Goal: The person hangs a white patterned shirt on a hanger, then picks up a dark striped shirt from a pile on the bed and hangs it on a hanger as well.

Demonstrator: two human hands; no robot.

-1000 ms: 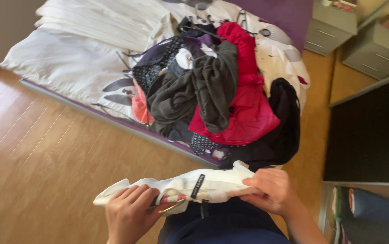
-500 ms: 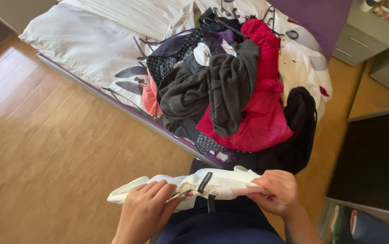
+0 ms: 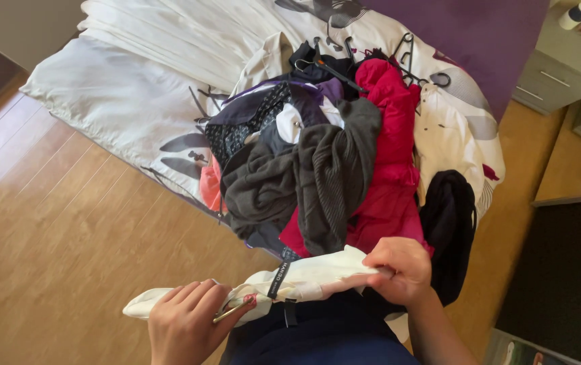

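Note:
A bunched white garment (image 3: 307,278) with a dark label stretches between both hands, low in the head view. My left hand (image 3: 189,324) grips its left end, fingers curled over the cloth. My right hand (image 3: 400,269) pinches its right end. Just beyond the hands, a pile of clothes lies on the bed: a grey knit (image 3: 324,182), a red garment (image 3: 388,162), a black one (image 3: 449,216) hanging over the edge, and dark patterned pieces (image 3: 257,118). Several black hangers (image 3: 409,57) poke out at the pile's far side.
The bed has a white duvet (image 3: 135,88) with grey leaf print and a purple sheet (image 3: 480,34). Wooden floor (image 3: 54,236) spreads to the left. A grey drawer unit (image 3: 561,74) and a wooden surface (image 3: 574,169) stand at the right. A dark rug (image 3: 567,284) lies lower right.
The view has moved closer to the bed. Both hands have kept their hold on the white garment, and the right hand has lifted its end slightly.

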